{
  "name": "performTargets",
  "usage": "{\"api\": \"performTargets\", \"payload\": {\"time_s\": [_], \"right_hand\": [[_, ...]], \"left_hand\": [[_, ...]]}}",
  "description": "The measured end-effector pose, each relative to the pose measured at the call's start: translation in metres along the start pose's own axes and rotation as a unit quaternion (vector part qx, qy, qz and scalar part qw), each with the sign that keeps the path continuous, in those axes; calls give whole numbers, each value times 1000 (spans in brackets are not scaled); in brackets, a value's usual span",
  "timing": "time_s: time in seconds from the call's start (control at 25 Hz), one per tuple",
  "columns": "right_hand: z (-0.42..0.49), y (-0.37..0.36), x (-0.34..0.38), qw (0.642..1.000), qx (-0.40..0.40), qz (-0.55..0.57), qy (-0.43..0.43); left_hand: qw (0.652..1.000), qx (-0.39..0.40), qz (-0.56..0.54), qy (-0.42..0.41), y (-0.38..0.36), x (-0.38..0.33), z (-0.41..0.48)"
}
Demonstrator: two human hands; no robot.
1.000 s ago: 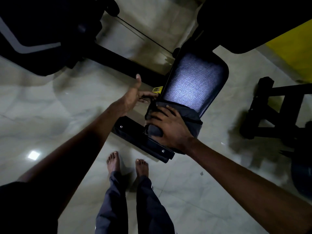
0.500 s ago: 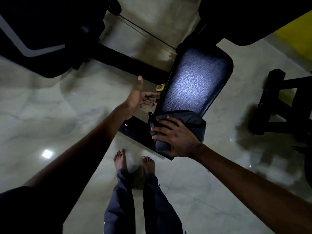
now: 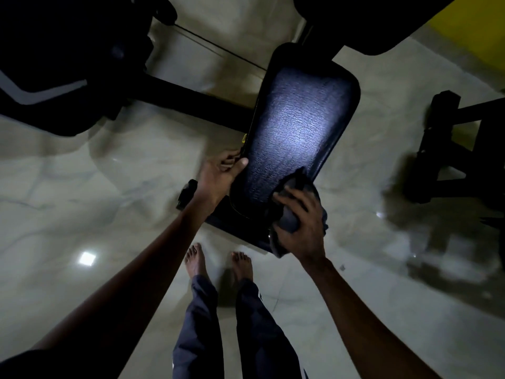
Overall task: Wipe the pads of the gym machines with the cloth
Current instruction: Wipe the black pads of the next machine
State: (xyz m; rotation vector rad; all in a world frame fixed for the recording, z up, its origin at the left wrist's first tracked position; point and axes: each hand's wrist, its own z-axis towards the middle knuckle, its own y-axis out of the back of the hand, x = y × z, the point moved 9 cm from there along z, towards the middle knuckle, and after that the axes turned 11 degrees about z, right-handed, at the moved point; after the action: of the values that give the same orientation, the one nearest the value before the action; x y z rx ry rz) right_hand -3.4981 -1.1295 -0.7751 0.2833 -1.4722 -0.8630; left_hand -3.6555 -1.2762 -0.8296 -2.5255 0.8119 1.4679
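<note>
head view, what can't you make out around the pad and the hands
Head view: the right hand covers most of the cloth.
Head view: fingertips of the left hand go behind the edge of the pad.
Head view: the pad hides nearly all of the yellow label.
Head view: the upper machine is too dark and cut off by the top edge.

Single head-worn wide-angle view, steeply downward, close above the seat pad [image 3: 295,127] and floor [image 3: 82,187]
</note>
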Motion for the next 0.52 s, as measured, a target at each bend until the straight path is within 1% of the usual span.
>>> {"api": "performTargets", "payload": {"time_s": [0.08, 0.16, 0.28, 0.4, 0.52], "right_hand": [[9, 13, -7, 992, -91, 60, -62], [20, 21, -16, 981, -136, 96, -104], [44, 33, -32, 966, -163, 132, -151], [57, 46, -53, 946, -190, 165, -206], [39, 38, -61, 933, -169, 195, -251]], "left_hand": [[1000, -4, 16, -14, 1, 1, -1], [999, -2, 32, -16, 5, 4, 2], [997, -16, 74, -30, 7, 0, 1], [988, -53, 125, -74, 4, -15, -7], [983, -72, 148, -84, 3, -16, -11]]}}
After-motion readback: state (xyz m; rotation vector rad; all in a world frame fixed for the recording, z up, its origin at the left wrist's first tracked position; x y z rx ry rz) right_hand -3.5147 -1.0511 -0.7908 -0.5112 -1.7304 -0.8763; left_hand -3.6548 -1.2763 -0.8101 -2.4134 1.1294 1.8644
